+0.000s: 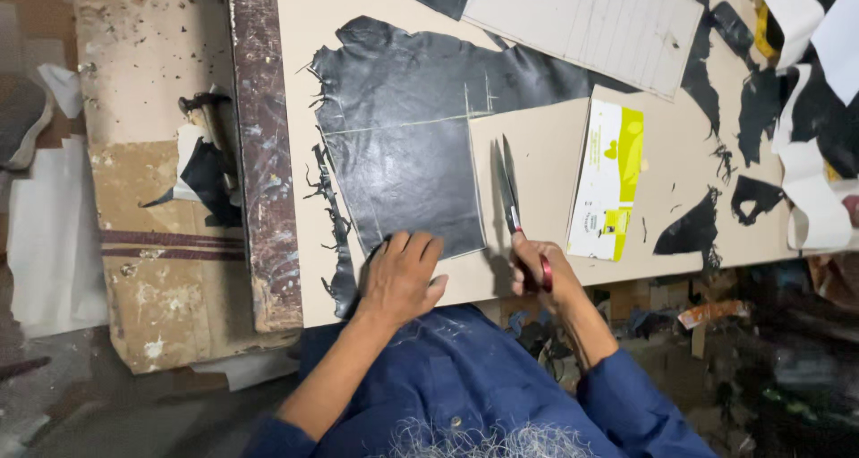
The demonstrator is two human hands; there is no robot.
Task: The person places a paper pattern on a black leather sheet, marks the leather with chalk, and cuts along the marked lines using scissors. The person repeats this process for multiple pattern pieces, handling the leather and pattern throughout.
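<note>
A person in a blue work shirt [465, 368] leans over a table [555, 163], both hands at its near edge. The left hand [400, 275] lies flat, fingers spread, pressing down the near corner of a large sheet of black leather [403, 127] that spreads away from it across the tabletop. Pale cutting lines are marked on the leather beyond the left hand. The right hand [535, 268] is closed around the red handles of a pair of scissors [508, 190], whose blades point away from the person and stand slightly apart, lying just beside the leather's straight right edge; whether the blades touch the leather cannot be told. Just right of the right hand rests a white, yellow and green card packet [608, 181]. Farther off, beyond both hands, lies a pale lined board [582, 20] partly over the leather. A thin ragged strip of black trimming [335, 216] runs along the table left of the left hand. Black scraps [693, 230] and curls of white paper strips [810, 199] are scattered well to the right of the right hand. Left of the left hand, past the table's worn dark wooden edge [264, 154], a battered cardboard sheet [148, 172] lies lower down.
</note>
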